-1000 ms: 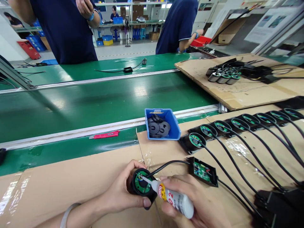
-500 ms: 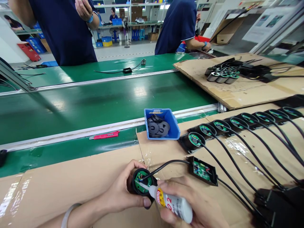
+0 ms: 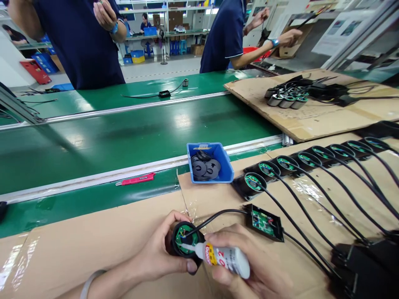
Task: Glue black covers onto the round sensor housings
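Note:
My left hand (image 3: 158, 253) grips a round black housing (image 3: 184, 241) with a green circuit board inside, held over the cardboard sheet (image 3: 93, 241). My right hand (image 3: 249, 265) holds a white glue bottle (image 3: 224, 258) with a red and yellow label. Its nozzle tip rests on the lower left rim of the green board. A black cable runs from the housing to an open black box with a green board (image 3: 264, 221) lying just right of my hands.
A blue bin of black washers (image 3: 209, 163) stands ahead. A row of several similar housings (image 3: 311, 160) with cables lies at the right. A red utility knife (image 3: 135, 179) lies by the green conveyor (image 3: 124, 128). Two people in dark shirts stand across the belt.
The glue nozzle has slid from the upper part of the board down to its lower left rim, and the bottle now lies flatter. My left hand keeps the same grip.

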Demonstrator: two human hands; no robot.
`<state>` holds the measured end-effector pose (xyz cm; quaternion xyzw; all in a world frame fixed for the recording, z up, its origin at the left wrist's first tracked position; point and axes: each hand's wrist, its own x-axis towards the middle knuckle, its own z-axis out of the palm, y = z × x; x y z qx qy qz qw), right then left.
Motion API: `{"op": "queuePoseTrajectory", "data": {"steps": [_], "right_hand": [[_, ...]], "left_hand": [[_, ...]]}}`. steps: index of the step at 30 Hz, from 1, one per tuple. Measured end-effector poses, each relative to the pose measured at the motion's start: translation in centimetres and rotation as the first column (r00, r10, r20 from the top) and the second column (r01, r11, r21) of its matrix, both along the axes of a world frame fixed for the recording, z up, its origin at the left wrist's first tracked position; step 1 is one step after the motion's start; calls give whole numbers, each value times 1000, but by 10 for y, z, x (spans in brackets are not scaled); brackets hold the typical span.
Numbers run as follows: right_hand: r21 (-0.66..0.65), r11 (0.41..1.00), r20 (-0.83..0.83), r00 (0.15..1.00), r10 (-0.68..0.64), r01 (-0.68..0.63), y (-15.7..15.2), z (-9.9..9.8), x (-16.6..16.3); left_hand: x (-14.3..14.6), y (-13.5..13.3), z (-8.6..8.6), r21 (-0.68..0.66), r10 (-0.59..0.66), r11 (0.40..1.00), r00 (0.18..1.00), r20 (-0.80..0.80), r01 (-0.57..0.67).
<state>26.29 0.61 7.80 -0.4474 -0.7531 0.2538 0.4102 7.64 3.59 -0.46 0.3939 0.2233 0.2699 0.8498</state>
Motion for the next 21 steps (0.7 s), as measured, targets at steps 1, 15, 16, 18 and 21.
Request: {"op": "queuePoseTrajectory", "data": {"steps": [1,15,16,18,21], "right_hand": [[-15,1000,-15,1000,-12,12,-1,-1,2],[-696,671,-337,709,-620,256,79,-15,-24],[-709,677,-322,764,-559,196,89,-19,-33],[-712,692,-253,872,-418,125,107,-31,-52],[-734,653,-28,952,-305,187,132,-50,-74]], "left_hand": [[-1,-1,-1,0,5,1000,1000,-6,-5],[-29,5,-11,750,524,657,758,-388,-71],[-30,6,-13,707,503,704,750,-429,-67],[-32,7,-16,602,453,794,739,-498,-81],[-33,6,-19,624,460,776,754,-469,-85]]}}
